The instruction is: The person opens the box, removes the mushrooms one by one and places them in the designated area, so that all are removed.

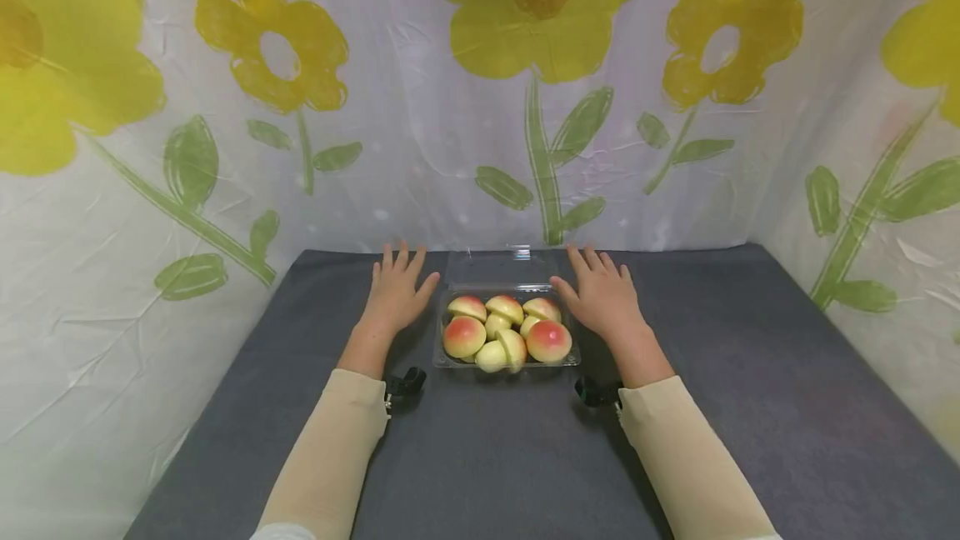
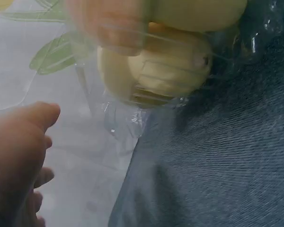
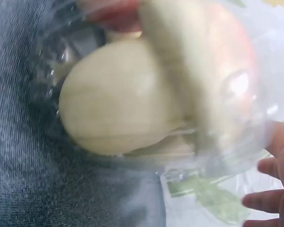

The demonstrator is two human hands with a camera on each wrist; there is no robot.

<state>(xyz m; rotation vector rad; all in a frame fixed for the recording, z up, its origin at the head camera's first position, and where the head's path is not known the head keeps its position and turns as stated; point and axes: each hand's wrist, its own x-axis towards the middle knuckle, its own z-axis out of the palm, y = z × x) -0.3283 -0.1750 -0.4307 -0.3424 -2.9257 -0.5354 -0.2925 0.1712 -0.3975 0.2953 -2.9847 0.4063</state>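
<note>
The left grip (image 1: 393, 294) is a bare hand with its fingers spread wide, just beside the left edge of a clear plastic box (image 1: 452, 362). The right grip (image 1: 606, 300) is likewise wide, fingers fanned, its thumb close to the box's back right corner; in the right wrist view the thumb overlaps the plastic, and whether they touch I cannot tell. The box sits on the surface (image 1: 487, 457) between the hands, its clear lid (image 1: 495, 270) tipped back, which only the head view shows. Inside are six mushroom-shaped pieces (image 1: 549, 342) with red-topped yellow caps. Their full number shows only from the head; the left wrist view instead shows a dark fleck on one pale rounded end, and the right wrist view a smooth pale bulge close up, blurred. Beige sleeves (image 1: 330, 448) cover the forearms. Behind hangs a white curtain (image 1: 405, 165) with yellow flowers.
</note>
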